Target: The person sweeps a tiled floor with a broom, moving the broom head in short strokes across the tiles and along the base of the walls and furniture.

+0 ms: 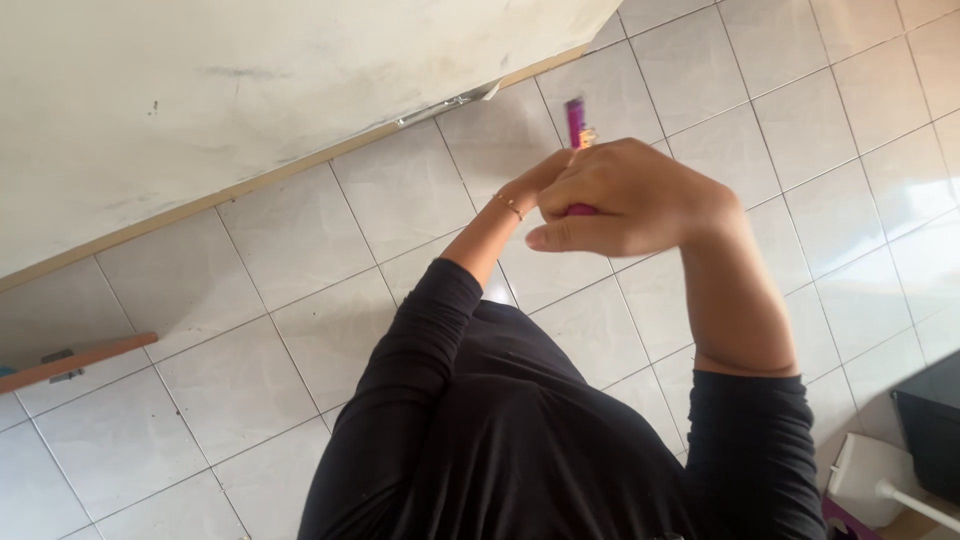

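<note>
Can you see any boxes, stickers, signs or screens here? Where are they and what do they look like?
No boxes, stickers, signs or screens show clearly here.
Lighter: slim pink-purple stick with a gold metal top, poking up above the hands; no sticker can be made out on it.
Dark bin: black boxy thing at the right edge on the floor, plain.
Right hand: curled around the lighter's lower part.

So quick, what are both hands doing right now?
Right hand: closed around a pink lighter.
Left hand: mostly hidden behind the right; cannot tell if it grips anything.
</note>
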